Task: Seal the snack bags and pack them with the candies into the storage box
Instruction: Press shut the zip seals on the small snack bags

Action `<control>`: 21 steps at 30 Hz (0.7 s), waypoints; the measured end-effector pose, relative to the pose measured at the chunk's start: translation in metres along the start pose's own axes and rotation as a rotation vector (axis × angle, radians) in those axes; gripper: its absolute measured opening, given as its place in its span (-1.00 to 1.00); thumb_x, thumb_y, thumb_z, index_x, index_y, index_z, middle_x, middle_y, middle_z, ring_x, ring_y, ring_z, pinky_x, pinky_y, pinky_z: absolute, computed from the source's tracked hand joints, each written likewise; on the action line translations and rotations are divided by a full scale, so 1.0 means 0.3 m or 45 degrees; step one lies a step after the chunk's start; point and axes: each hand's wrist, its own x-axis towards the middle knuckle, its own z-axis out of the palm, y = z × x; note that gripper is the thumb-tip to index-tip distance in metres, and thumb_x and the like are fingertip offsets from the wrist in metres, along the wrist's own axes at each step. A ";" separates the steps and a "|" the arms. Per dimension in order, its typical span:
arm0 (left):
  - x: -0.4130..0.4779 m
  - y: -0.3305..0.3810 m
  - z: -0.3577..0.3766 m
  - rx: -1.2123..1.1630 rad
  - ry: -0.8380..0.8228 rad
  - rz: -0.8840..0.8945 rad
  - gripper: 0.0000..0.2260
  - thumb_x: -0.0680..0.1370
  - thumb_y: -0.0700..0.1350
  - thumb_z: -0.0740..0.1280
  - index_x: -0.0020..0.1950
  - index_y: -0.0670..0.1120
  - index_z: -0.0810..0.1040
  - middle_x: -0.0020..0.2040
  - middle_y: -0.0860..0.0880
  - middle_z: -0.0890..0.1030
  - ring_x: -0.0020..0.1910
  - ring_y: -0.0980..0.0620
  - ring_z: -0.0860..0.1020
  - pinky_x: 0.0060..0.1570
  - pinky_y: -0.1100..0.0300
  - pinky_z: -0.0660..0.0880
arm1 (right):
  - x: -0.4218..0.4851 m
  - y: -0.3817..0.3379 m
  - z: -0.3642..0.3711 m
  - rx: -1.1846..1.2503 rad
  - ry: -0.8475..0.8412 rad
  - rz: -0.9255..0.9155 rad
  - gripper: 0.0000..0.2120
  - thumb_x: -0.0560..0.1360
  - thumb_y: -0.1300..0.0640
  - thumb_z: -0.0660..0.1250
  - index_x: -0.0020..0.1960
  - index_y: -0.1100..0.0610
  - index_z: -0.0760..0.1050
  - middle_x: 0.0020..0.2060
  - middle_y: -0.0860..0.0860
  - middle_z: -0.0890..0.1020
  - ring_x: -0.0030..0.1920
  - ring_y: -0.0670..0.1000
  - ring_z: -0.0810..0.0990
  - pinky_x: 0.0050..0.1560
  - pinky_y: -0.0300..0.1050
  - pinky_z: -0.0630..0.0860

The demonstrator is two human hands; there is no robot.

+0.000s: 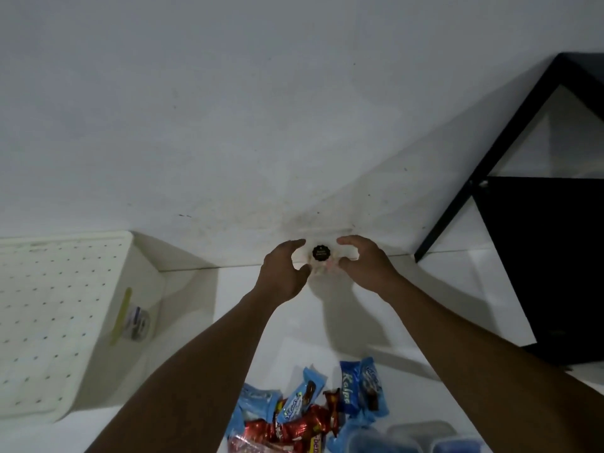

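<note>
Ok so the small snack bag [318, 269] is found right at the back of the white surface [327, 328], tucked where it meets the wall, and well apart from the pile of candies [304, 416] left at the near edge.

It's being held from both sides. The left hand [283, 273] is curled in a C round the bag's left edge, thumb below and fingers over the top. The right hand [366, 261] is curled onto the right edge the same way. Nothing else is held by either hand. A two-sided hold like that is probably used because the bag is soft and floppy and its mouth has to be kept level for sealing. That part is a guess, since no sealing is seen.

The round black sticker [319, 253] is turned toward the camera, so the bag's flat face is pointed back at the person. The long axis seems to be laid side to side, from hand to hand. The outline is washed out against the wall though, so that can't be called for sure. Which end is the open one can't be told either.

Off to the left, a white box with a dotted top [49, 305] is parked, likely the storage box, with a little jar [135, 322] set just beside it.
</note>
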 end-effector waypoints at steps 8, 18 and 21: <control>-0.254 0.006 -0.089 0.038 -0.169 -0.088 -0.52 0.55 0.00 0.42 0.45 0.03 0.43 0.42 -0.06 0.48 0.39 -0.05 0.44 0.34 0.16 0.36 | -0.273 -0.047 0.017 -0.020 0.001 0.100 -0.72 0.51 0.18 0.35 0.21 0.07 0.56 0.20 0.07 0.60 0.22 0.09 0.56 0.23 -0.05 0.50; -0.774 -0.206 -0.105 0.096 -0.427 -0.103 -0.63 0.50 -0.04 0.47 0.30 -0.02 0.57 0.22 -0.10 0.62 0.10 -0.01 0.59 0.07 0.29 0.43 | -0.785 -0.017 0.313 0.047 -0.174 0.184 -0.89 0.51 0.24 0.32 -0.10 0.05 0.56 -0.28 -0.06 0.57 -0.26 -0.01 0.58 -0.30 -0.21 0.45; -0.902 -0.308 -0.120 0.247 -0.464 -0.069 -0.65 0.53 -0.08 0.41 0.32 -0.05 0.55 0.27 -0.09 0.60 0.24 -0.06 0.56 0.22 0.22 0.40 | -0.900 0.003 0.439 -0.001 -0.213 0.194 -0.89 0.49 0.27 0.33 -0.08 0.11 0.59 -0.31 -0.09 0.55 -0.24 -0.02 0.55 -0.25 -0.21 0.46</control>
